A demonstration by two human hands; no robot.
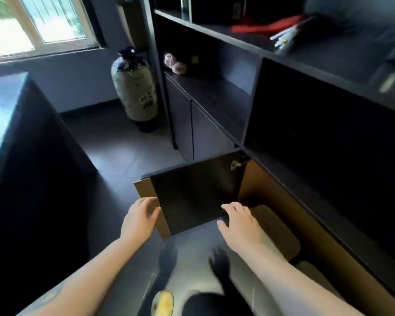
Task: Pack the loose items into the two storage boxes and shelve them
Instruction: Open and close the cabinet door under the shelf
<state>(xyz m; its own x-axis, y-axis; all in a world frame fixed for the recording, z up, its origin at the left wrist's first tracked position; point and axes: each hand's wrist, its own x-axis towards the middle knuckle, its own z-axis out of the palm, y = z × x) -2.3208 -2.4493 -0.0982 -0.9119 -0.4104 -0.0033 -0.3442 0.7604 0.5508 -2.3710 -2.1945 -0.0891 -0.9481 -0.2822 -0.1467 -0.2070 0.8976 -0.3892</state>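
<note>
Head view: the left hand (140,218) is open, fingers spread, touching the edge of an open cabinet door (192,197). The right hand (241,222) is open too, fingers resting on a brown storage box (276,226) sitting low in the cabinet. A big vase (135,87) stands on the floor nearby.

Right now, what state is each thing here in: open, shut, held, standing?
Lower cabinet door: swung open.
Left hand: open, fingers at the door's outer edge.
Right hand: open, fingers spread over the door's lower edge.
Two cabinet doors further left: closed.
Vase: upright on the floor.
Window: looks closed.
Red item: lying on an upper shelf.
</note>
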